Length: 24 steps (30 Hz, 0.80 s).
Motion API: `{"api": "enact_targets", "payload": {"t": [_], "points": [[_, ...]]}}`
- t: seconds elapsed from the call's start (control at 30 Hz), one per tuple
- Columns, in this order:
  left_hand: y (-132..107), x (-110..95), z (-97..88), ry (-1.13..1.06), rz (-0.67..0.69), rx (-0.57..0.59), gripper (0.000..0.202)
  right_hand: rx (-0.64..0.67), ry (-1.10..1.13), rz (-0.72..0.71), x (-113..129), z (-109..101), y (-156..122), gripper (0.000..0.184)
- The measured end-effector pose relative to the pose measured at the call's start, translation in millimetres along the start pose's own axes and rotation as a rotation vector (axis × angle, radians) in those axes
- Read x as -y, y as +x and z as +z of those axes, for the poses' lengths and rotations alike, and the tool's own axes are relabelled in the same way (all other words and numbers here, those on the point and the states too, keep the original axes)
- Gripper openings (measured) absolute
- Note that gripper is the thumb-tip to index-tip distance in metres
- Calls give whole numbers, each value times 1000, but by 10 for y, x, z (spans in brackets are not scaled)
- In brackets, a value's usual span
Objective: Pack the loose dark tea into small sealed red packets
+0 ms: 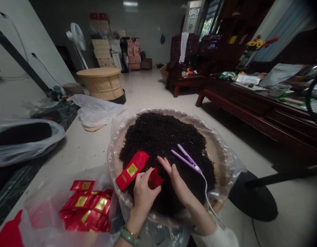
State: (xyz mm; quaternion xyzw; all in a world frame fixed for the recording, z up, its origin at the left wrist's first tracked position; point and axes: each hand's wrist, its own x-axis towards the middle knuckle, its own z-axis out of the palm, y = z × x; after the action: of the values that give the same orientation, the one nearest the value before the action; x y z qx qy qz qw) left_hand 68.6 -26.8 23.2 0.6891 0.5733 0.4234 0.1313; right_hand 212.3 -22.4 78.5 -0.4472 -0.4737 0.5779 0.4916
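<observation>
My left hand (145,190) is closed around a small red packet (155,178), whose mouth gapes open. Close beside it, my right hand (175,175) has its fingers stretched out over the dark loose tea leaves (165,133). The leaves are heaped in a wide round basket (220,144) lined with clear plastic. A larger red bag with a gold label (132,170) lies on the leaves to the left of my hands. On the right side of the heap rests a purple hair straightener (187,161), its plates apart and its white cord running down.
At lower left, a clear plastic bag (46,206) holds several red packets (83,206). Another plastic-lined container of dark leaves (22,133) stands far left. A black round stand base (253,195) is at right, near a dark wooden table (251,109). Behind stands a woven drum-shaped stool (102,84).
</observation>
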Motion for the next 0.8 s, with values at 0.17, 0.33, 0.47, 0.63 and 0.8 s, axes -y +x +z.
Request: {"api": "enact_targets", "payload": {"t": [0.17, 0.33, 0.47, 0.63, 0.8], "points": [[14, -19, -37, 5, 16, -33, 51, -81, -145, -29, 22, -120, -19, 66], [18, -22, -64, 12, 84, -51, 45, -124, -338, -121, -17, -102, -8, 36], [17, 9, -78, -7, 85, -57, 46, -226, -265, -121, -56, -185, 28, 22], [0, 14, -99, -104, 44, -92, 51, -275, -426, -278, -24, -337, 26, 21], [-45, -16, -71, -182, 69, -155, 52, -182, -685, -533, 74, -151, -173, 27]]}}
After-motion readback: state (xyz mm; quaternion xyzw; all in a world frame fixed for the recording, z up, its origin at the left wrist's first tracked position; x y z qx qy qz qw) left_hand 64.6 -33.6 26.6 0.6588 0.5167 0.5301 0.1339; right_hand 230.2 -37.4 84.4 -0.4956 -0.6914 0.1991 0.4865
